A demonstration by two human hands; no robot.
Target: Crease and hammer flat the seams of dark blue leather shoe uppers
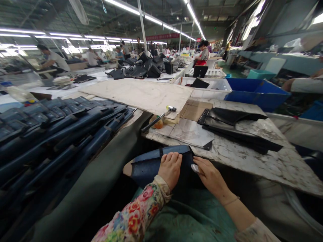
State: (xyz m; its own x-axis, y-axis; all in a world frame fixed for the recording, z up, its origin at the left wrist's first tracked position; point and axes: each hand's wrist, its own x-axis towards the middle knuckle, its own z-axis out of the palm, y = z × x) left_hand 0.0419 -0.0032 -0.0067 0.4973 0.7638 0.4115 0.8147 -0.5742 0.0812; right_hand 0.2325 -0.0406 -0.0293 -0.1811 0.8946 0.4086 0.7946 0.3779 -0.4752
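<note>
A dark blue leather piece [148, 171], folded into a long padded shape with a tan tip at its left end, lies across my lap below the table edge. My left hand [171, 168], in a floral sleeve, is closed over its middle with the fingers bent over the upper side. At the piece's right end, my right hand [210, 174] is closed on the edge. A small whitish thing [195, 168] shows at the right thumb; I cannot make out what it is. The underside of the piece is hidden.
Many similar blue pieces [63, 127] are heaped at left. A brush-like tool [156, 121] lies on the worn table [242, 164] ahead, near a beige cloth [141, 92]. Black leather parts [234, 126] lie at right; a white bin [214, 84] and blue bin [254, 90] stand behind.
</note>
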